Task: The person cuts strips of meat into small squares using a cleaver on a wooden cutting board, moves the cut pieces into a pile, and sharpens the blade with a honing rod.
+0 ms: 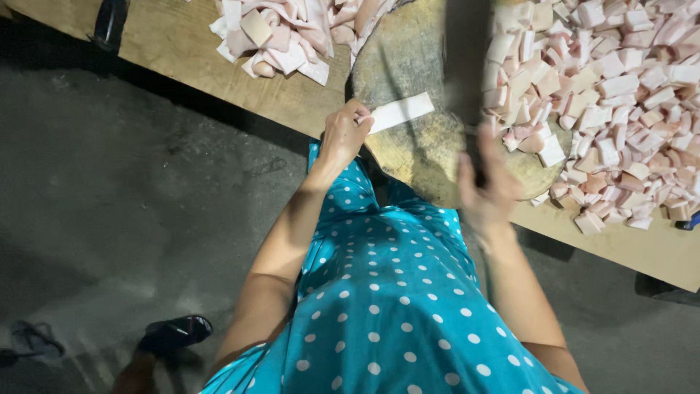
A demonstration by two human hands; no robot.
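My left hand (344, 131) pinches the near end of a pale strip of pork fat (401, 111) lying flat on a round wooden chopping block (408, 58). My right hand (487, 191) grips the handle of a broad dark cleaver (467, 62), which is raised and blurred above the block's right side. The blade hovers to the right of the strip, not touching it.
A big pile of cut pink-white fat cubes (620, 95) covers the wooden table (175, 44) right of the block. Larger uncut pieces (284, 33) are heaped at the left. A dark object (109, 22) rests near the table's left edge. Concrete floor and a black sandal (175, 333) lie below.
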